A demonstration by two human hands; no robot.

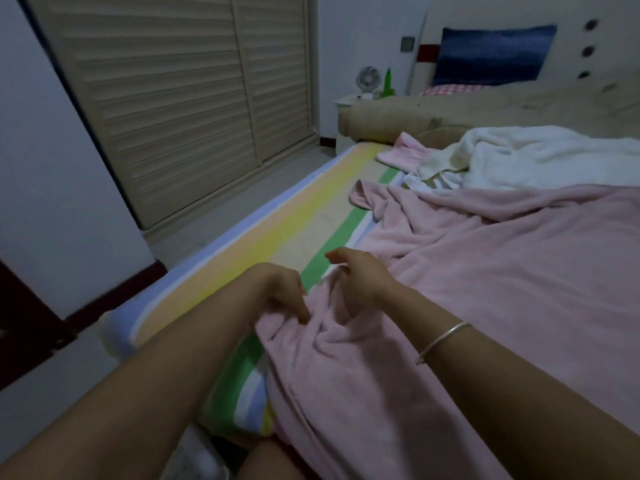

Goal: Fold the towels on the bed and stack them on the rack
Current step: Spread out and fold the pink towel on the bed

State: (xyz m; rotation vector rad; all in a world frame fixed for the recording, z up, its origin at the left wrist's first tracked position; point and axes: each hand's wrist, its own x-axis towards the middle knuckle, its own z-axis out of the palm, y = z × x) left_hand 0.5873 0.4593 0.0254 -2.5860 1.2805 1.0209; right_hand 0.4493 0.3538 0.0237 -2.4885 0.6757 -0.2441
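Two bare forearms of yours reach out side by side over the near corner of the bed. Your left hand (284, 292) bends down at the wrist, fingers curled and pinching the near edge of the big pale pink fleecy towel (485, 289), which bunches into folds between the hands. Your right hand (360, 277) lies on those folds, forefinger and thumb pointing left and the other fingers curled; blur hides whether they grasp the cloth. The towel is spread over the rainbow-striped bed sheet (277, 230), its near end hanging off the mattress. Left of the bed stand beige louvred sliding doors (173, 98). Beyond the pink towel lies a crumpled white towel (536, 157), then a dark blue cushion (491, 55) at the bedhead, a small white fan (369, 77), and a thin silver bangle (443, 341) on your right wrist.
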